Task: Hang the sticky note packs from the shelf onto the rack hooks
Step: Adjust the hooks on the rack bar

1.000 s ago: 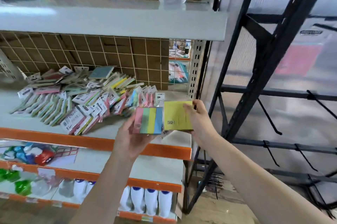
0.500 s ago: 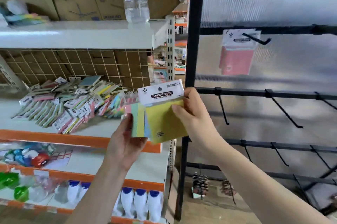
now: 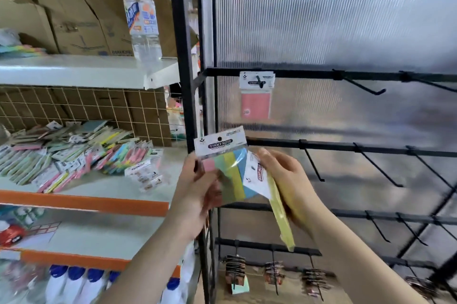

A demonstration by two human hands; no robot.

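My left hand (image 3: 195, 192) holds a multicolour sticky note pack (image 3: 228, 170) upright by its lower left, its white header card on top. My right hand (image 3: 289, 185) grips a yellow sticky note pack (image 3: 280, 214), tilted edge-on with its header towards the left. Both packs are in front of the black rack (image 3: 346, 148), level with its second bar. A pink pack (image 3: 256, 96) hangs on the left hook of the upper bar. A heap of sticky note packs (image 3: 74, 152) lies on the white shelf (image 3: 103, 192) at left.
Bare black hooks (image 3: 363, 86) stick out along the rack's bars to the right. Small dark items (image 3: 235, 271) hang from hooks low on the rack. A water bottle (image 3: 142, 19) and cardboard boxes (image 3: 74, 21) stand on the top shelf. White bottles (image 3: 74, 284) fill the bottom left.
The view has swung right, from the shelf to the rack. Both hands carried their packs over in front of the rack. The yellow pack has turned edge-on; the multicolour pack now faces me.
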